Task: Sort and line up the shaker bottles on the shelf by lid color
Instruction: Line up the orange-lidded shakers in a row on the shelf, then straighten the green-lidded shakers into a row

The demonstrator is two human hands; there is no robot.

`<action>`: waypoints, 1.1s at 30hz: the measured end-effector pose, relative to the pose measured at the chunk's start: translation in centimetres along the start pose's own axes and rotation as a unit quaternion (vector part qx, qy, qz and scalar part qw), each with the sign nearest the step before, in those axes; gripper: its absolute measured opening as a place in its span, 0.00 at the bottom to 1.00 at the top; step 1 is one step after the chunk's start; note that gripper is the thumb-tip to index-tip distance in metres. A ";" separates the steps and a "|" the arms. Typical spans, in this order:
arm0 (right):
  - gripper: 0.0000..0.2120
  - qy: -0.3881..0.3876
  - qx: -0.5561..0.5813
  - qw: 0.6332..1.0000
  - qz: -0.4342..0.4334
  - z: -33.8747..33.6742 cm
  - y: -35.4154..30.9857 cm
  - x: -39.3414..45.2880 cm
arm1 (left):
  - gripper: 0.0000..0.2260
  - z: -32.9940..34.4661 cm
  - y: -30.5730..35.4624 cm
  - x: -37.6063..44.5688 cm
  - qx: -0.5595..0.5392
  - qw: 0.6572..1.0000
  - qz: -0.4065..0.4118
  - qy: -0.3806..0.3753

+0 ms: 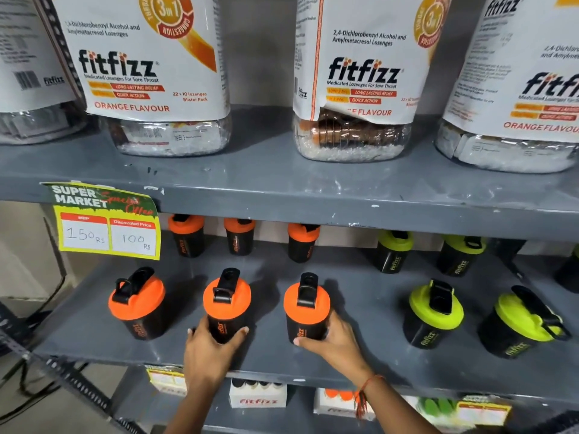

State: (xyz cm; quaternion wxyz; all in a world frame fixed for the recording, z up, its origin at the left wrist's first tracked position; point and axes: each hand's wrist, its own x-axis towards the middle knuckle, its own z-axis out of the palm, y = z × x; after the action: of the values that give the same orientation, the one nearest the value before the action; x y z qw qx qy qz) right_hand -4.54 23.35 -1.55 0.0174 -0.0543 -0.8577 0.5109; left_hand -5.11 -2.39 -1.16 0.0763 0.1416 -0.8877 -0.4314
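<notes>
Already the shelf reads as two colour groups: orange-lidded shaker bottles toward its left end, green-lidded ones toward its right, each group in a back row and a front row. The left hand wraps the base of the middle orange bottle in the front row, thumb on one side and fingers curled round the other. The right hand closes round the lower body of the third orange bottle, just to its right, with the thumb across the front. Both bottles stand upright on the shelf, near its front edge, apart from each other. A first orange bottle stands untouched nearer the left end, tilted slightly in this wide view. Two green bottles stand well apart toward the right end, the outer one turned askew.

The step in hand looks like evening out the front orange row. Next, the two held bottles likely want sliding into even spacing and one line with the first, flip caps facing alike, before the green pair gets squared up.
</notes>
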 end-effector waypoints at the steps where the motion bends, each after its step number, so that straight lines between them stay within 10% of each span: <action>1: 0.35 -0.007 0.000 1.000 0.002 0.2 0.1 0.2 | 0.26 0.1 -0.2 0.1 0.004 1.000 -0.003 0.010; 15: 0.38 -0.075 0.047 0.996 -0.007 0.7 0.3 0.9 | 0.37 1.0 -1.4 -0.7 0.007 0.998 -0.018 0.052; 20: 0.43 -0.079 0.075 0.994 0.000 -1.3 0.4 -1.7 | 0.47 0.5 1.3 -6.2 -0.223 0.959 -0.066 0.161; 25: 0.37 0.067 0.079 0.995 -0.001 -4.9 1.7 -7.0 | 0.35 2.9 4.1 -12.8 -0.208 0.970 0.010 0.127; 29: 0.15 0.259 0.042 0.965 -0.006 -10.7 2.9 -11.2 | 0.32 6.9 6.6 -15.3 -0.127 0.985 0.113 0.000; 33: 0.15 0.407 0.079 0.910 0.029 -17.8 5.6 -13.3 | 0.36 10.4 10.8 -17.4 -0.139 0.969 0.127 -0.161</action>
State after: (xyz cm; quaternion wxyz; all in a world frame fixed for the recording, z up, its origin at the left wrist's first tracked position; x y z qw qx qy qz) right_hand 10.61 40.06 2.39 0.3545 -0.2805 -0.7310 0.5112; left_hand 6.73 17.21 0.67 0.0056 -0.0552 -0.8306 -0.5542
